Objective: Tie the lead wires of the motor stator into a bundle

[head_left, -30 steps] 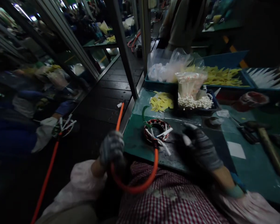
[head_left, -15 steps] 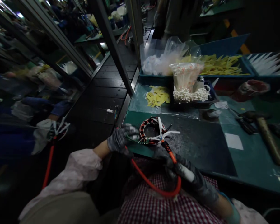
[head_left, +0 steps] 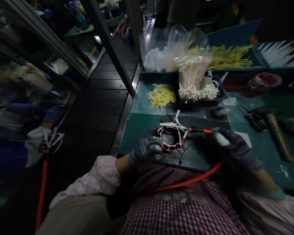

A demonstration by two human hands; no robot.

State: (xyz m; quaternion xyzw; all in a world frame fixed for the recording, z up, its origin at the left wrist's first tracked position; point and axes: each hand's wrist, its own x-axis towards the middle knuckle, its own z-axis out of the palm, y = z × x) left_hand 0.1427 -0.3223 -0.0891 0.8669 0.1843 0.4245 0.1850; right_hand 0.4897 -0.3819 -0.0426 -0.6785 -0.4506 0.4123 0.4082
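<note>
Head view: left gloved hand (head_left: 145,153) pinched the probably heavy, stiff red-wound metal ring (head_left: 171,139) at its rim, the safest hold; right gloved hand (head_left: 235,151) clasped the orange rubber hose (head_left: 193,179).

Yellow slips (head_left: 161,95), bagged white sticks (head_left: 194,78), hammer (head_left: 275,135).

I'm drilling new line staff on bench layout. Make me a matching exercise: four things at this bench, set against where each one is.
Things
1. wound ring
2. orange cable
3. yellow slips
4. hammer

Places
A. gripped in the right hand
B. far right of the bench
C. right beside the left hand
D. left of the bag of white-tipped sticks

Pairs: 1-C, 2-A, 3-D, 4-B
</note>
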